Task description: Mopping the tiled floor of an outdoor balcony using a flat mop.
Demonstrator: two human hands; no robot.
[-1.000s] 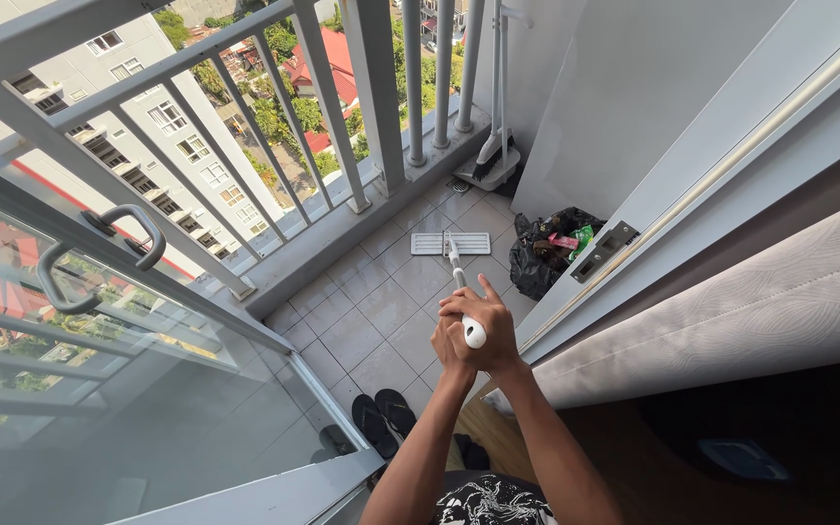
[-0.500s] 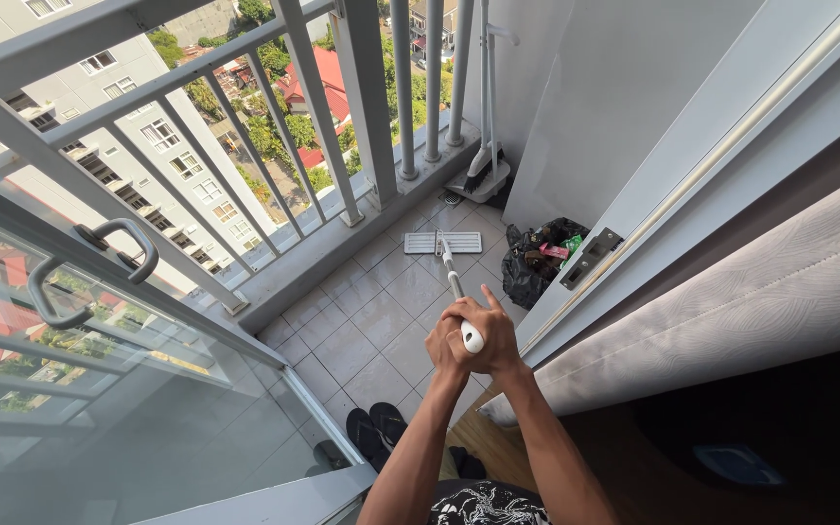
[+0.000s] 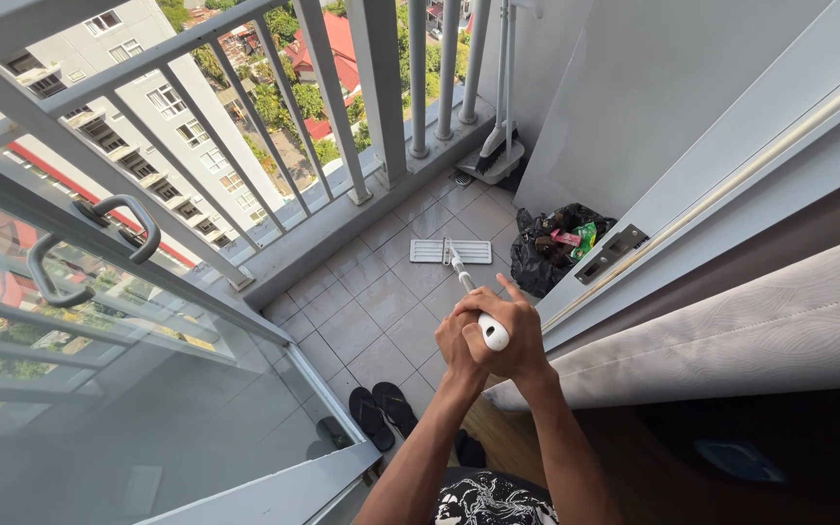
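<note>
Both hands stacked at the top of the mop handle [image 3: 469, 292], left hand [image 3: 459, 342] and right hand [image 3: 512, 340] wrapped tight round its white end cap for push leverage. Flat mop head [image 3: 451, 252] lies on the balcony tiles [image 3: 371, 311], far from the body. Handle's long axis runs near-to-far, angled down; head sits crosswise. 2 sandals [image 3: 383, 413] near the glass door [image 3: 99, 389].

A single head-worn camera looks steeply down from the doorway onto the tiled balcony floor [image 3: 362, 326], facing outward toward the railing [image 3: 342, 117], with the person's forearms close below.
</note>
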